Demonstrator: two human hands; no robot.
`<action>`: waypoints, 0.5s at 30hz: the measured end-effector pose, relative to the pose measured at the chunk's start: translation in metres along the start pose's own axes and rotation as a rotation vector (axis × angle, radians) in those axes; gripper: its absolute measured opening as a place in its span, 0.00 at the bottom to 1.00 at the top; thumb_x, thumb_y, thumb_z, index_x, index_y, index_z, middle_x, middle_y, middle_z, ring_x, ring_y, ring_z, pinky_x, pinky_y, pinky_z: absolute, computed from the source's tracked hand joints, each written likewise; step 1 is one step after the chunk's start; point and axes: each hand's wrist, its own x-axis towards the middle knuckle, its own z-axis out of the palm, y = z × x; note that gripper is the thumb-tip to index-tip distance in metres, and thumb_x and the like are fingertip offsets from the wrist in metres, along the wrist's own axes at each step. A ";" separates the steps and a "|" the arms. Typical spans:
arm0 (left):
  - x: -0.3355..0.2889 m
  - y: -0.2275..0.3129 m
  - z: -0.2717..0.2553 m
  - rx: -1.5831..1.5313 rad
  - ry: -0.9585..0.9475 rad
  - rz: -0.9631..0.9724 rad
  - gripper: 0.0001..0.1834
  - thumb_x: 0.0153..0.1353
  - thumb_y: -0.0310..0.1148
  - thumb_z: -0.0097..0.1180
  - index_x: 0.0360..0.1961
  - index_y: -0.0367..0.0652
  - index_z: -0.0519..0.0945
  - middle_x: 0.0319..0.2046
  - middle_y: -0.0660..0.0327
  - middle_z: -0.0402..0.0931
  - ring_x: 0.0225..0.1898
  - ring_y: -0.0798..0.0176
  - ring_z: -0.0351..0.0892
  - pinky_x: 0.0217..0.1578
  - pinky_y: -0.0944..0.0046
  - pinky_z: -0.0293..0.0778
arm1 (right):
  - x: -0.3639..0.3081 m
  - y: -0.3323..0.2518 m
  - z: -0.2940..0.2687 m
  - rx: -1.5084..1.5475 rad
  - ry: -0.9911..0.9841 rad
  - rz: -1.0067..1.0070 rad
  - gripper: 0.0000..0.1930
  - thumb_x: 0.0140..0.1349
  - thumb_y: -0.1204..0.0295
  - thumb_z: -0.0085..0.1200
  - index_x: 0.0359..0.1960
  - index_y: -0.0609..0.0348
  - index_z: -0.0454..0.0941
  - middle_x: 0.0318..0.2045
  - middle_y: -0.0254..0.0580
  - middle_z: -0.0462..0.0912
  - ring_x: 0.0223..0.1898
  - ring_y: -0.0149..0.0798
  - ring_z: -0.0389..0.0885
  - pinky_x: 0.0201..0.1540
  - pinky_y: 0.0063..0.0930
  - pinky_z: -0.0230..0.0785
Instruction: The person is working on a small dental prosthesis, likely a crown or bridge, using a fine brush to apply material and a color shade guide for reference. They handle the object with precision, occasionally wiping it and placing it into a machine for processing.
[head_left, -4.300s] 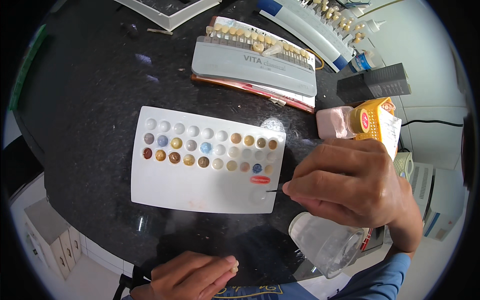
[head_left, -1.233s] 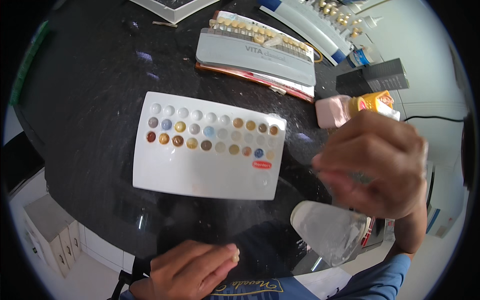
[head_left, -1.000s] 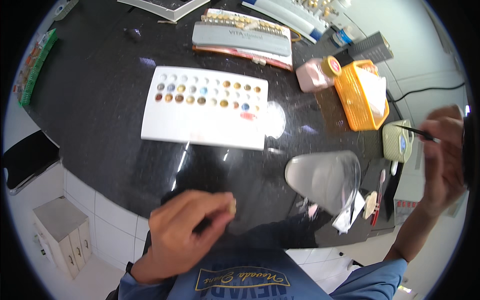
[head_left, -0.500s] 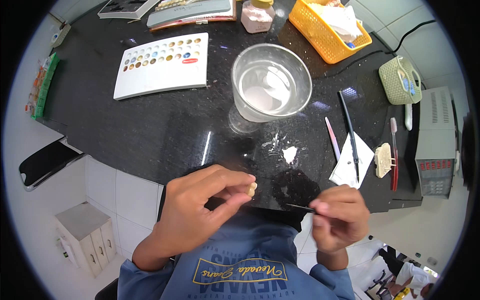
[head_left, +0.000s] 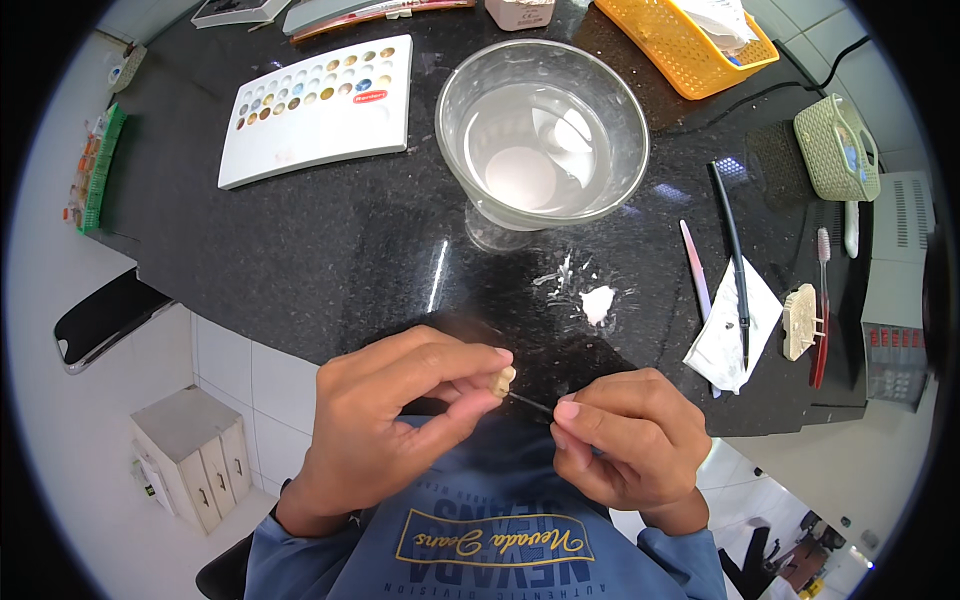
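Note:
My left hand (head_left: 400, 415) pinches a small cream tooth-shaped piece (head_left: 503, 380) between thumb and fingertips, close to my chest at the counter's front edge. My right hand (head_left: 630, 450) grips a thin fine-tipped brush (head_left: 530, 402), and its tip touches the cream piece. A white palette (head_left: 318, 112) with rows of small colour wells lies at the far left of the black counter (head_left: 330, 260). A clear glass bowl of water (head_left: 542, 135) stands in the middle of the counter.
Right of the bowl lie a pink tool (head_left: 695, 280) and a black brush (head_left: 733, 255) on a white tissue (head_left: 728, 335). Further right sit a red-handled toothbrush (head_left: 822, 305), a green basket (head_left: 838, 145), an orange basket (head_left: 690, 40) and a grey machine (head_left: 895, 290). White spill marks (head_left: 597, 300) dot the counter.
My view swung from the palette down to my lap. My right hand carried the brush from the palette, past the right side, back to the piece in my left hand.

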 end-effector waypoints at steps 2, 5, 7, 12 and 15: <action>0.000 -0.001 0.000 0.004 -0.001 0.008 0.14 0.54 0.19 0.68 0.43 0.35 0.85 0.35 0.55 0.85 0.35 0.65 0.87 0.34 0.71 0.84 | 0.000 0.000 0.001 -0.002 -0.006 0.005 0.18 0.41 0.84 0.70 0.38 0.62 0.84 0.30 0.40 0.84 0.28 0.37 0.84 0.28 0.25 0.79; 0.000 -0.002 -0.001 0.000 0.004 0.018 0.14 0.53 0.19 0.68 0.43 0.35 0.85 0.34 0.55 0.85 0.34 0.65 0.87 0.34 0.71 0.84 | -0.001 -0.001 -0.002 -0.007 -0.022 0.024 0.18 0.42 0.84 0.70 0.39 0.62 0.85 0.30 0.40 0.84 0.28 0.37 0.84 0.28 0.25 0.79; 0.000 -0.002 -0.001 -0.006 0.006 0.028 0.14 0.53 0.19 0.69 0.43 0.35 0.85 0.34 0.55 0.84 0.34 0.65 0.87 0.34 0.71 0.84 | 0.000 -0.002 -0.002 0.000 -0.023 0.032 0.18 0.42 0.84 0.70 0.39 0.61 0.85 0.30 0.40 0.84 0.28 0.37 0.84 0.28 0.25 0.79; 0.000 -0.002 -0.001 0.003 -0.003 0.032 0.15 0.53 0.19 0.69 0.43 0.35 0.84 0.35 0.55 0.84 0.34 0.65 0.87 0.34 0.71 0.84 | 0.002 0.000 0.002 0.009 -0.011 0.021 0.18 0.42 0.84 0.70 0.38 0.61 0.85 0.29 0.40 0.83 0.28 0.38 0.84 0.28 0.25 0.79; 0.000 -0.003 -0.001 0.002 0.000 0.038 0.15 0.53 0.19 0.69 0.43 0.35 0.84 0.35 0.55 0.84 0.34 0.65 0.88 0.34 0.71 0.84 | 0.001 -0.001 -0.001 0.001 -0.021 0.033 0.17 0.42 0.83 0.70 0.38 0.61 0.85 0.29 0.41 0.84 0.28 0.38 0.84 0.28 0.26 0.79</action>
